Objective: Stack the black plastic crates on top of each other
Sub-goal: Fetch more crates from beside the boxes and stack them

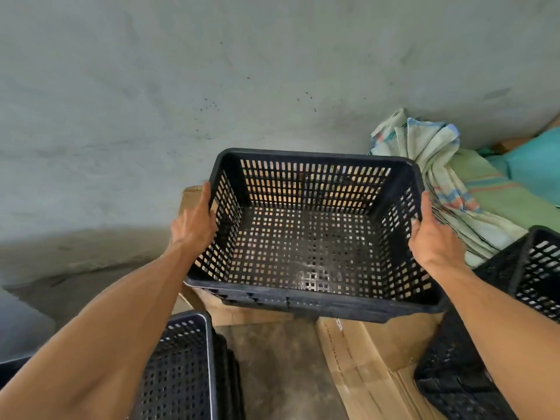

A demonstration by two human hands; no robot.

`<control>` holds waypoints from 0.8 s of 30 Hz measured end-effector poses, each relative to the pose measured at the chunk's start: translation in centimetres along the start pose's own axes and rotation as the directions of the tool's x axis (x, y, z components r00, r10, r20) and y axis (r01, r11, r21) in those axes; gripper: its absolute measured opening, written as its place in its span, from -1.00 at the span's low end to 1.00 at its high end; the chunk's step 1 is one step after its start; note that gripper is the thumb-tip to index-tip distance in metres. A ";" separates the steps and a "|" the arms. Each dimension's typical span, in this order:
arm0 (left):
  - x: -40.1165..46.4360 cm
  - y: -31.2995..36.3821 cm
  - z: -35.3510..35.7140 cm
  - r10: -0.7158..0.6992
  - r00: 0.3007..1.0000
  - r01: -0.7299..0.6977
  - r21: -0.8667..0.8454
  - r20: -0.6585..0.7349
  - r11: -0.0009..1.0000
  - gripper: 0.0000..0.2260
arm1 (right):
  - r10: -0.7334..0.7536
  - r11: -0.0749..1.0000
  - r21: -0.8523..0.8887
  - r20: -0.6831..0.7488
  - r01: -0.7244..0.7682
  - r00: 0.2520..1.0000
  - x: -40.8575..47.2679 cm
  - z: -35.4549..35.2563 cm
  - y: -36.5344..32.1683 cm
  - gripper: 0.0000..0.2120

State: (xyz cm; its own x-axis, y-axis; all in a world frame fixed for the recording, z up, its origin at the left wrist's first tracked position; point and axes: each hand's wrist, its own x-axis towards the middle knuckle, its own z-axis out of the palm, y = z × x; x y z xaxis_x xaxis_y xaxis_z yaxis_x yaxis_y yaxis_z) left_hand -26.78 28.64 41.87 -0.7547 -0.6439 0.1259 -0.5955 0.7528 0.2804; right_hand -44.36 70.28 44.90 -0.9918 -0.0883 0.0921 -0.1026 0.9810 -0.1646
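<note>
Gripping the black crate (306, 237) by its short side walls, left hand (194, 225) and right hand (433, 237) clamped, I am holding it level above the cardboard (363, 344), probably for a square stack.

1. Left: grey wall (151, 101) and floor (75, 268) stand bare
2. Right: sacks (439, 177) and a crate (539, 268) crowd in
3. Below: another crate (181, 365), cardboard (363, 359); bare floor between
</note>
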 end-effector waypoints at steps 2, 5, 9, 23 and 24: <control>0.4 0.0 -3.4 0.023 0.999 -0.023 -0.003 -0.031 1.000 -0.41 | -0.011 1.000 0.003 -0.060 0.011 0.998 -1.0 -3.4 -1.0 -0.42; 0.2 -0.6 -9.3 0.045 0.996 -0.044 0.016 -0.071 0.999 -0.40 | -0.011 1.000 0.014 -0.125 0.013 0.992 -3.5 -8.4 -2.7 -0.38; -2.2 -4.0 -16.2 0.061 0.991 -0.058 0.034 -0.116 0.998 -0.39 | -0.018 0.998 0.049 -0.125 0.024 0.992 -8.5 -13.0 -5.7 -0.36; -16.6 -29.3 -21.8 -0.109 0.994 0.110 0.180 -0.015 0.978 -0.38 | -0.157 0.988 0.020 0.063 0.156 0.986 -28.4 -7.2 -20.0 -0.21; -17.7 -31.2 -21.8 -0.138 0.990 0.136 0.190 0.001 0.972 -0.37 | -0.174 0.985 0.018 0.079 0.173 0.982 -29.5 -6.4 -21.1 -0.20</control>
State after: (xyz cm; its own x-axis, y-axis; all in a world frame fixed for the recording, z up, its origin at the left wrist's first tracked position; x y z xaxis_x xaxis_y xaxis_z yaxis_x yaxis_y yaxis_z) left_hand 11.18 13.62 51.65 -0.6653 -0.7417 0.0853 -0.7337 0.6707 0.1090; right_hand -12.43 53.26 51.99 -0.9616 -0.2712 0.0417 -0.2744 0.9476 -0.1638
